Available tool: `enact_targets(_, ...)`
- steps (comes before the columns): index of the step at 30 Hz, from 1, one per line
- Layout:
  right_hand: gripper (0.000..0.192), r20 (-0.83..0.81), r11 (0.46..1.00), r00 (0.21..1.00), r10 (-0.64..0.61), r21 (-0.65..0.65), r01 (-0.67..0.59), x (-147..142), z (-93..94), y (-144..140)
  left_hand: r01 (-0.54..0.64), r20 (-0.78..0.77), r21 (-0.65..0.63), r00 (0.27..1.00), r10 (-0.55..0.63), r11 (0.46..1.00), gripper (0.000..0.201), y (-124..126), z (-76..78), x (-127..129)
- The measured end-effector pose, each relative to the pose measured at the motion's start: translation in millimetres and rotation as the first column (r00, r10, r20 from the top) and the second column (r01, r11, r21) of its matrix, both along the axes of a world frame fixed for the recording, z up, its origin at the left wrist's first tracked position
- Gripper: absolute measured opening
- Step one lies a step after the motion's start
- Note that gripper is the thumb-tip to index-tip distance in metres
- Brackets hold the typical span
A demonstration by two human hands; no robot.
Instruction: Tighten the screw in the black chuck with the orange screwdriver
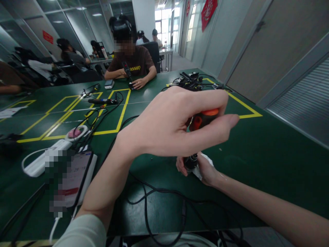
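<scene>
My left hand (172, 123) is large in the middle of the view, palm down, above the table. Its thumb and fingers close around an orange-and-black handle (204, 120); the rest of that piece is hidden by the hand. Below it, close to the tabletop, my right hand (205, 169) curls around a black cylindrical piece (190, 162) with a narrower stepped top. A crumpled white tissue or cloth (205, 159) is also in the right hand, against the palm. Whether the handle and the black piece touch cannot be seen.
Black cables (164, 190) loop over the green table (272, 161) in front of me. A phone (74, 178) and a white power strip (48, 159) lie at left. Tangled black gear (189, 80) sits at the back. Across the table, a person (133, 61) handles small items.
</scene>
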State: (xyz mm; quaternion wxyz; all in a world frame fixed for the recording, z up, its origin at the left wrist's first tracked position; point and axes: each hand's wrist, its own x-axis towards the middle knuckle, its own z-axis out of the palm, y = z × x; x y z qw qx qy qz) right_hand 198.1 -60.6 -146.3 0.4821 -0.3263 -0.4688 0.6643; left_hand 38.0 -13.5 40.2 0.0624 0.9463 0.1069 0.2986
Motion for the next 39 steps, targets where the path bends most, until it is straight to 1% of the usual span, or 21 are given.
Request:
enact_targets(4, 0.052, -0.012, 1.000, 1.000, -0.010, -0.017, 0.010, 0.1, -0.3, -0.4, 0.028, 0.018, -0.035, 0.999, -0.027, 0.999, 0.033, 0.5, -1.1, -0.1)
enact_targets(7, 0.052, -0.011, 1.000, 1.000, -0.012, -0.013, 0.012, 1.0, 0.2, -0.4, 0.027, 0.060, -0.065, 0.998, -0.023, 0.997, 0.024, 1.3, -1.7, 1.0)
enact_targets(9, 0.052, -0.008, 1.000, 1.000, -0.007, -0.002, 0.007, 1.5, 0.5, -0.2, 0.016, 0.072, -0.067, 0.997, -0.012, 0.998, 0.020, 1.7, -1.4, 1.5)
enact_targets(13, 0.054, 0.002, 1.000, 1.000, 0.001, 0.001, -0.001, 1.9, 0.2, 0.6, 0.014, 0.051, -0.071, 0.999, -0.010, 0.997, 0.018, 2.8, 0.9, 1.2)
enact_targets(16, 0.050, 0.000, 1.000, 1.000, 0.014, -0.003, -0.014, 2.2, -1.0, 1.3, 0.042, 0.050, -0.057, 0.998, -0.039, 0.997, 0.015, 3.2, 1.5, 0.4)
enact_targets(18, 0.046, -0.013, 1.000, 1.000, 0.015, -0.013, -0.016, 2.8, -2.1, 1.9, 0.032, 0.062, -0.061, 0.998, -0.029, 0.998, 0.015, 2.9, 0.6, 0.4)
enact_targets(20, 0.044, -0.022, 1.000, 1.000, 0.017, -0.024, -0.017, 3.8, -2.8, 2.8, 0.001, 0.071, -0.062, 0.997, 0.004, 0.998, 0.015, 2.5, -1.0, 0.8)
enact_targets(22, 0.043, -0.027, 0.999, 0.999, 0.019, -0.026, -0.020, 4.6, -2.8, 3.7, -0.004, 0.064, -0.062, 0.998, 0.008, 0.998, 0.017, 2.3, -2.1, 1.6)
enact_targets(25, 0.043, -0.031, 0.999, 0.999, 0.013, -0.029, -0.014, 4.2, -1.7, 4.2, 0.036, 0.036, -0.080, 0.999, -0.033, 0.996, 0.018, 2.4, -2.0, 2.5)
enact_targets(29, 0.047, -0.031, 1.000, 0.999, 0.008, -0.028, -0.009, 1.3, -1.0, 3.5, 0.053, 0.018, -0.163, 0.999, -0.051, 0.985, 0.023, 0.7, 0.7, 2.4)
enact_targets(31, 0.047, -0.033, 1.000, 0.999, 0.006, -0.026, -0.006, 0.3, -1.5, 3.1, 0.066, 0.021, -0.187, 0.998, -0.063, 0.980, 0.021, -0.8, 2.3, 1.7)
enact_targets(35, 0.048, -0.020, 0.999, 1.000, 0.012, -0.037, -0.013, 0.7, -1.5, 2.3, 0.121, 0.003, -0.226, 0.992, -0.123, 0.967, 0.026, -1.7, 4.7, -0.9)
enact_targets(37, 0.048, -0.016, 0.999, 1.000, 0.009, -0.032, -0.009, 1.3, -0.8, 1.9, 0.113, -0.013, -0.231, 0.993, -0.119, 0.966, 0.026, -1.1, 4.9, -2.1)
enact_targets(39, 0.048, -0.028, 1.000, 1.000, -0.005, -0.030, 0.004, 1.5, 0.0, 1.5, 0.087, 0.001, -0.202, 0.996, -0.089, 0.976, 0.024, -0.1, 4.2, -2.8)
